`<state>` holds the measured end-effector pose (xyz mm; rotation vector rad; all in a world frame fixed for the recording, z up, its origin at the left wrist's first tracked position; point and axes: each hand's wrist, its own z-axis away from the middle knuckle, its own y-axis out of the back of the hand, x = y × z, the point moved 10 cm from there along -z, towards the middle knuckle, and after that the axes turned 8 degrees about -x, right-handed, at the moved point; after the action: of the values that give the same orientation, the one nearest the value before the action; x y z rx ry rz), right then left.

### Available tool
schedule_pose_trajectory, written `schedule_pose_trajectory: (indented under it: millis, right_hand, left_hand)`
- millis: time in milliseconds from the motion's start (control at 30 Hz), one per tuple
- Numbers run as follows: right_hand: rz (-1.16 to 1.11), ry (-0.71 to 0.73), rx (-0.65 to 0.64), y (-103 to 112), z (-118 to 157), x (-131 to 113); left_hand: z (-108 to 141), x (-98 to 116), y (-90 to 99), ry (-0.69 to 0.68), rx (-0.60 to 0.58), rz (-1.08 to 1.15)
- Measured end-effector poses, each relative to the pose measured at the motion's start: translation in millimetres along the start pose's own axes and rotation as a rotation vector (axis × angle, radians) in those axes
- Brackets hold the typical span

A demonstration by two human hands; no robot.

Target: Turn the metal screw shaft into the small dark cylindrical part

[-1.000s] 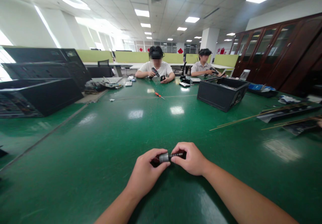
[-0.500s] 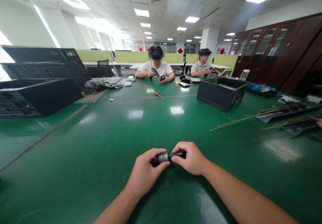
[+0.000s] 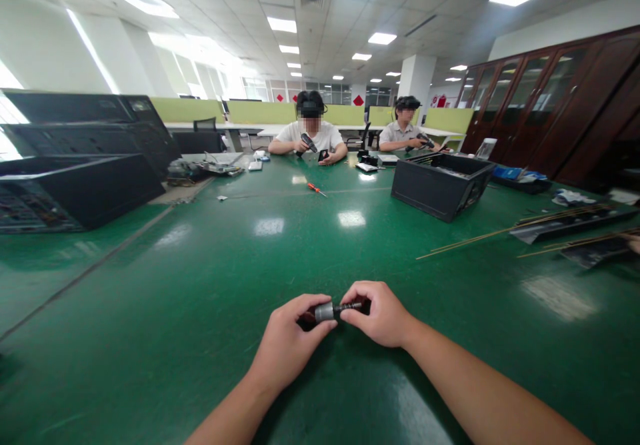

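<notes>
Near the front of the green table, my left hand [image 3: 293,335] is closed round a small cylindrical object [image 3: 325,312] with a grey metal band; its far part is hidden in the palm. A thin, dark ridged shaft [image 3: 350,306] points from it to the right. The fingers of my right hand [image 3: 377,315] are closed on this shaft, with thumb and forefinger at its side. Both hands are close together, just above the table.
Green table [image 3: 210,265] with an orange screwdriver [image 3: 315,188] mid-back. Black case [image 3: 425,188] at right, larger dark case [image 3: 115,188] at left. Thin rods [image 3: 465,240] lie right. Two people [image 3: 310,135] sit opposite with drill-like tools; another person's hand shows at the right edge.
</notes>
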<state>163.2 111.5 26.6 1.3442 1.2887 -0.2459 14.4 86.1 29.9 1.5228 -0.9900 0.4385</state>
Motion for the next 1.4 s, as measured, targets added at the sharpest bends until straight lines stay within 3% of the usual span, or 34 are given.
schedule_pose_trajectory:
  millis: [1400]
  right_hand:
    - [0.005,0.007,0.012,1.2,-0.2,0.5]
  left_hand:
    - [-0.1,-5.3,-1.0,0.029,-0.006,0.036]
